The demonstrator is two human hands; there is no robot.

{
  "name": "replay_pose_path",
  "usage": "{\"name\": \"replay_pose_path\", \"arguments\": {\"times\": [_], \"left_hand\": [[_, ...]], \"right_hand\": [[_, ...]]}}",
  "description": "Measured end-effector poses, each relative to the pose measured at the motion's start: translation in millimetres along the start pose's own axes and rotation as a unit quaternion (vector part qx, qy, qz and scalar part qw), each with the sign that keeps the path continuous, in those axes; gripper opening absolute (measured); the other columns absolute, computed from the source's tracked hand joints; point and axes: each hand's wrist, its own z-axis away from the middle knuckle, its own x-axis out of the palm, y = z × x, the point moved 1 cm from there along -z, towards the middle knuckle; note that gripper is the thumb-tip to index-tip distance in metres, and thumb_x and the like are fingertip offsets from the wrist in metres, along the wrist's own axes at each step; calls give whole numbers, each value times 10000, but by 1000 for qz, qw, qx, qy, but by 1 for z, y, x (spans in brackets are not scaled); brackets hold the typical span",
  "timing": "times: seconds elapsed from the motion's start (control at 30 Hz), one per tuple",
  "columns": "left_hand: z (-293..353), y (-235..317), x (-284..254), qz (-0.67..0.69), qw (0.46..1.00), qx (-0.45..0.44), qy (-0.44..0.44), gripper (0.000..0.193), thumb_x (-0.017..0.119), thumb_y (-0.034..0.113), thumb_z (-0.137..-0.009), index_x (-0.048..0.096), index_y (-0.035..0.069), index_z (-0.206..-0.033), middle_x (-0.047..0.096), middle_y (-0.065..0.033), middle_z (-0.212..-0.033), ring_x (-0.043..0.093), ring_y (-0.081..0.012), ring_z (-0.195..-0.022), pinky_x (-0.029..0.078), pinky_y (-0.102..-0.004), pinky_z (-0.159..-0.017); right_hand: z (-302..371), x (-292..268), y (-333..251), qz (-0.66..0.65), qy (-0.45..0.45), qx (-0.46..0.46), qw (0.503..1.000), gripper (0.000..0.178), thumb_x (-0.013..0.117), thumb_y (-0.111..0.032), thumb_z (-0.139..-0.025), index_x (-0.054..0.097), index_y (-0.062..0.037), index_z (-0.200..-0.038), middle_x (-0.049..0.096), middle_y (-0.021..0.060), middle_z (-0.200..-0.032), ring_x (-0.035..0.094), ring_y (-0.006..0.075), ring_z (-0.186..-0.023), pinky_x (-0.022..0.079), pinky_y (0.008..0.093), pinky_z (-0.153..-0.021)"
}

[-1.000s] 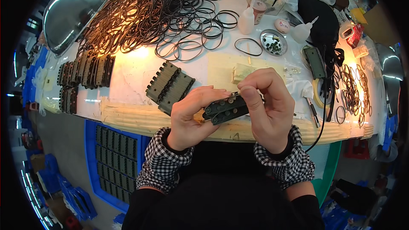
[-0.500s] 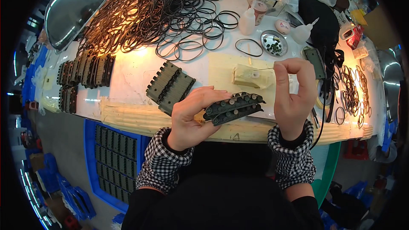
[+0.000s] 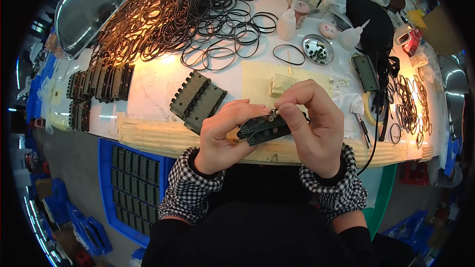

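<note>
My left hand (image 3: 221, 137) is closed round a small dark green model tank hull (image 3: 256, 129), whose wheel-lined side faces up. Over the hull's far side hovers my right hand (image 3: 319, 126), thumb and forefinger pinched on a thin needle-like tool that the fingers mostly hide. Its tip appears to be at the wheels; I cannot tell whether it touches. Just beyond the hands sits a yellow tape-wrapped block (image 3: 280, 84). More green model hulls (image 3: 200, 100) lie side by side to the left of my left hand.
A heap of thin black rubber bands (image 3: 168, 22) covers the far left. Rows of hulls (image 3: 101, 83) stand at the left, above a blue crate (image 3: 105, 188). Farther back are a dish of small parts (image 3: 317, 49) and squeeze bottles (image 3: 287, 23). A black cable (image 3: 378, 113) hangs at right.
My right hand has moved left and toward me, carrying the needle-like tool from the yellow block to the model hull. My left hand has stayed nearly still with the hull.
</note>
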Motion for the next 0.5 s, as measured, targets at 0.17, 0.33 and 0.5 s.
{"name": "replay_pose_path", "arguments": {"times": [0.17, 0.33, 0.5], "left_hand": [[1, 0, 3, 21, 999, -22, 22, 424, 747, 35, -706, 680, 71, -1124, 710, -68, -1083, 669, -212, -1028, 421, -432, -1015], [1, 2, 3, 25, 999, -34, 18, 413, 755, 47, -715, 681, 78, -1120, 711, -62, -1076, 671, -210, -1019, 420, -435, -1015], [0, 0, 0, 1, 1000, -11, 4, 414, 762, 48, -716, 677, 65, -1120, 712, -64, -1073, 673, -207, -1017, 410, -439, -1030]], "right_hand": [[-1, 0, -4, 53, -58, 0, 997, 83, 642, -74, -914, 608, -1, -897, 604, 61, -881, 561, 134, -815, 446, 256, -745], [-3, 7, -1, 37, -2, -25, 999, 91, 710, -92, -846, 649, -29, -820, 598, 32, -761, 514, 147, -673, 417, 262, -611], [-2, 2, 0, 16, 16, -13, 1000, 93, 686, -84, -875, 630, -11, -860, 601, 45, -809, 527, 137, -727, 433, 254, -675]]}}
